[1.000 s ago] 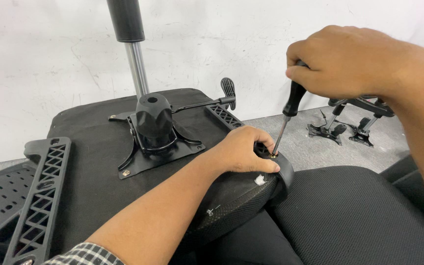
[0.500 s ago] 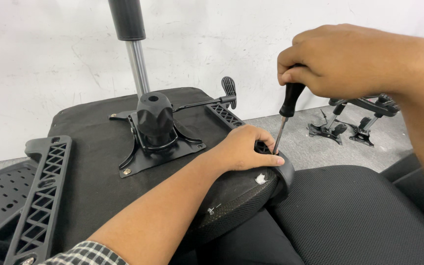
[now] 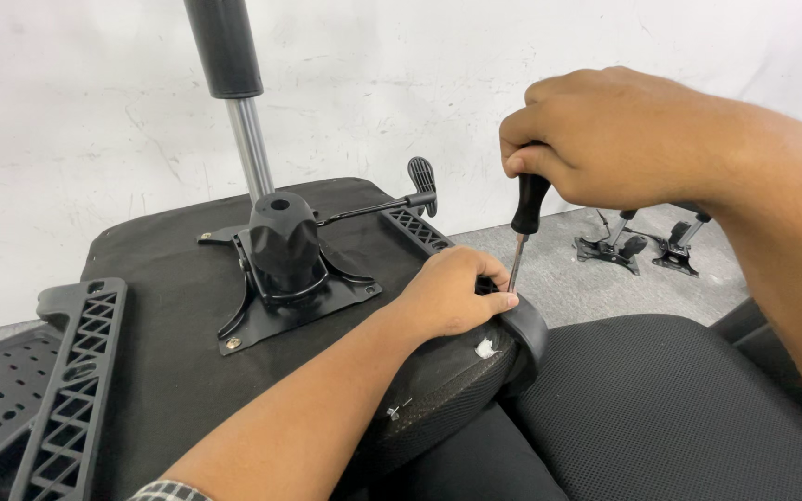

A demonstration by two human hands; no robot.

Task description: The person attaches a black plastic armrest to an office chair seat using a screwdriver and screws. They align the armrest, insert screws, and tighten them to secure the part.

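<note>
1. Right hand (image 3: 624,139) is fisted round the black handle of a slim steel-shaft screwdriver (image 3: 523,227), held near upright.
2. Tip lands at approx 5 o'clock of the black metal seat mechanism plate (image 3: 285,278), on the rim of the upturned black fabric-covered chair seat (image 3: 169,306).
3. Left hand (image 3: 452,292) is curled, fingers steadying the shaft by the black plastic armrest bracket (image 3: 526,325).
4. Screwdriver looks light, stiff; the smooth shaft may slip, so grip the handle.
</note>
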